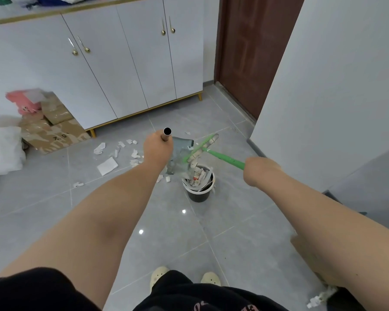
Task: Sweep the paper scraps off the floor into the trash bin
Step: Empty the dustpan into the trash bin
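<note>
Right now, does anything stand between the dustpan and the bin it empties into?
Nothing visible does. The dustpan hangs tilted just above the open mouth of the bin, with the broom lying across its lip. The bin is heaped with paper to the rim, though, so more may spill.

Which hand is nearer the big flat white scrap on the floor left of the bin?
Left. The left hand, gripping the dustpan handle, is just right of the scrap; the right hand, on the green broom handle, is beyond the trash bin.

Black clothes (cream clogs, seemingly)
</note>
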The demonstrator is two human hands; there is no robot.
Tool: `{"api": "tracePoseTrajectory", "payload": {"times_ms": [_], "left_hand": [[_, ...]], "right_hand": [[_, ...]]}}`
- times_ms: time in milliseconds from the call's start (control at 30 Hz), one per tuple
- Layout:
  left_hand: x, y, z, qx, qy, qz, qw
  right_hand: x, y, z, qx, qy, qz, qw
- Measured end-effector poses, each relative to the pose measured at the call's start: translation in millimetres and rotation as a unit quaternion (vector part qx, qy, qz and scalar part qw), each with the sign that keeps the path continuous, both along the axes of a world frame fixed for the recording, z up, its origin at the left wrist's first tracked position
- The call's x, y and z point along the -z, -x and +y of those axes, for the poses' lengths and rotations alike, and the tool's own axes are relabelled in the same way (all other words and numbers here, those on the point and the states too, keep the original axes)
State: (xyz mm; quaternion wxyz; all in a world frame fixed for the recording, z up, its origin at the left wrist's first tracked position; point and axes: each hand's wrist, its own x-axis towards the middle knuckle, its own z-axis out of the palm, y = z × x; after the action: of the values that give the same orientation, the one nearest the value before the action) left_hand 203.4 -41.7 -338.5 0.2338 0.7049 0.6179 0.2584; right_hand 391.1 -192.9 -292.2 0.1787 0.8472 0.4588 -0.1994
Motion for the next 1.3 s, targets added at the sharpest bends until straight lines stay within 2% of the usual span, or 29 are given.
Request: {"api": "tracePoseTrajectory", "payload": {"times_ms": [167,333,567,800,1300], "left_hand": [[-6,-1,8,-0.025,0.004,-0.022,0.999],[-12,0,18,-0.047,0.015,-0.066,0.997],[-1,-2,15,0.000,0.010,-0.017,1.000],[-2,3,11,0.017,0.006,-0.010,1.000],[-13,14,14,-0.023,0.018,-0.023,0.999]], "right_hand": [[5,15,0,-0.014,-0.032,0.012,0.999],[22,26,-10,-0.030,-0.009,-0.009,0.999],[27,25,-13,-0.027,0.018,-0.019,0.999],[30,33,-9,-0.031,0.025,-0.014,0.999],[34,32,8,-0.013,0.074,-0.002,0.997]]}}
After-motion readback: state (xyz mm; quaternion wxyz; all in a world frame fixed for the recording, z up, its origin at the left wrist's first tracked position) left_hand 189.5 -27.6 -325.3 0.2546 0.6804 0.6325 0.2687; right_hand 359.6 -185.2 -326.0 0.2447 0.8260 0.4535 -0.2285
